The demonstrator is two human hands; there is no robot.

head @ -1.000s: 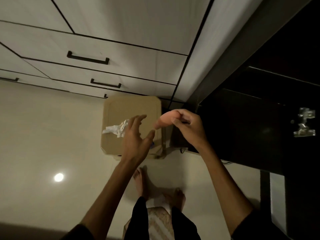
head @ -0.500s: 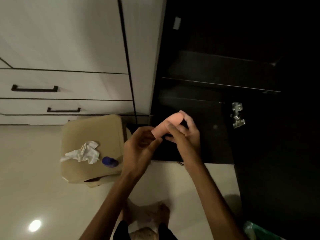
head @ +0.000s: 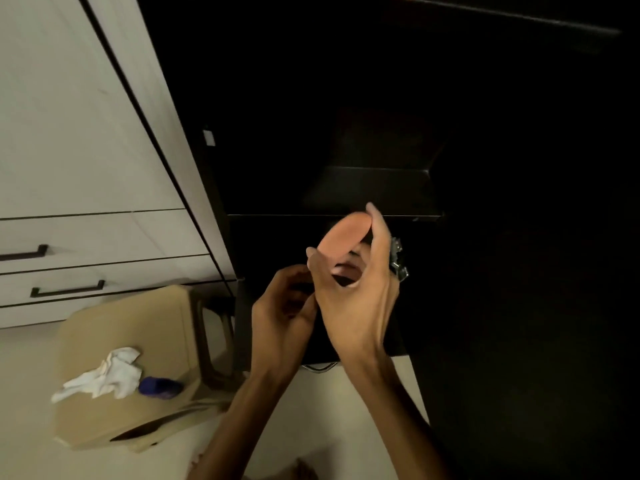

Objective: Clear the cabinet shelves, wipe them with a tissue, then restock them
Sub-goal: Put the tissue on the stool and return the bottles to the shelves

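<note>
My right hand (head: 356,299) holds a smooth peach-coloured oval object (head: 341,237) by its edges, raised in front of the dark open cabinet (head: 346,98). A dark shelf (head: 374,192) lies just beyond it. My left hand (head: 280,313) is curled close beside the right wrist, fingers bent; whether it holds anything is hidden. A crumpled white tissue (head: 104,374) and a small blue object (head: 159,386) lie on a beige stool (head: 138,334) at lower left.
White drawers with black handles (head: 67,291) fill the left. A metal hinge (head: 398,261) shows on the open dark cabinet door behind my right hand. The pale floor (head: 311,427) runs below, and my feet show at the bottom edge.
My view has swung right and up toward the dark cabinet. My right hand has lifted the peach object higher toward the shelf, and my left hand has closed in and curled beside it.
</note>
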